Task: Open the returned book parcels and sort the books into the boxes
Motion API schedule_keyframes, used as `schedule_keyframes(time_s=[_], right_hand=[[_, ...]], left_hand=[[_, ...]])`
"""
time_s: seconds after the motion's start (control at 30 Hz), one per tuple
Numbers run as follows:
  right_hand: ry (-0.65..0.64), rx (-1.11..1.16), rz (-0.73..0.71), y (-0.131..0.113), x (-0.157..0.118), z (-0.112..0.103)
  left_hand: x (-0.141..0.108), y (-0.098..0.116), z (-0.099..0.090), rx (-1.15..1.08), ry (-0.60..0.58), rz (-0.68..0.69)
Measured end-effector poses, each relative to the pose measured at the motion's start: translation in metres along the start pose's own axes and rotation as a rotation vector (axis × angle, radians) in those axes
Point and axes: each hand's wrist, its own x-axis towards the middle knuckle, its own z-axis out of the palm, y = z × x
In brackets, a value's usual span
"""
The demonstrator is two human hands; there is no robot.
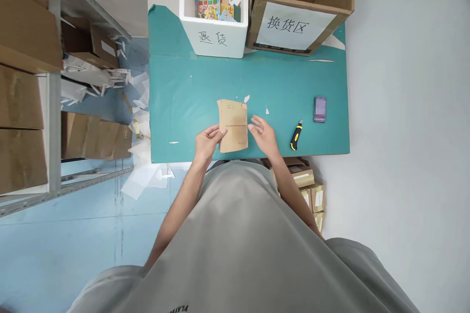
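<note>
A tan paperback book (233, 129) with small dark print across its cover is held up over the front part of a green table (205, 83). My left hand (207, 142) grips the book's left edge, with the thumb on the cover and the fingers behind it. Close by the book's right edge, my right hand (263, 136) has its fingers apart and holds nothing. Farther right lie a black and yellow utility knife (296, 136), its blade tip pointing away from me, and a phone (319, 109).
A white foam box (220, 41) holding colourful books stands at the back, beside a labelled cardboard box (293, 24) with printed items inside. Paper scraps (246, 99) dot the tabletop. At left, a metal shelf (55, 132) carries cartons; more small boxes (308, 186) sit below the table's front edge.
</note>
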Motion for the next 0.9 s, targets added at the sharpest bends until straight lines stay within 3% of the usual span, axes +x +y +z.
schedule_keyframes(time_s=[0.13,0.23,0.33,0.4,0.43,0.57,0.73,0.9], right_hand=[[-0.155,0.003,0.016,-0.009,-0.014,0.026],[-0.118,-0.003,-0.022,-0.012,-0.02,0.039],[-0.03,0.034,-0.047,-0.011,-0.017,0.034],[-0.035,0.083,-0.036,-0.012,-0.013,0.025],[-0.059,0.113,-0.023,-0.013,-0.012,0.019],[-0.132,0.196,0.086,-0.021,-0.015,0.002],[-0.192,0.245,0.166,-0.021,-0.014,-0.01],[-0.17,0.175,0.109,-0.012,-0.004,-0.015]], left_hand=[[-0.008,0.004,0.017,0.064,0.01,0.088],[-0.02,0.005,0.033,0.162,-0.048,0.155],[-0.026,0.007,0.039,0.187,-0.212,0.178],[-0.023,0.009,0.035,0.145,-0.267,0.183],[-0.02,0.011,0.031,0.142,-0.233,0.197],[-0.003,0.016,0.007,0.226,0.035,0.235],[0.006,0.02,-0.008,0.131,-0.084,0.018],[0.002,0.022,-0.004,0.128,-0.077,0.049]])
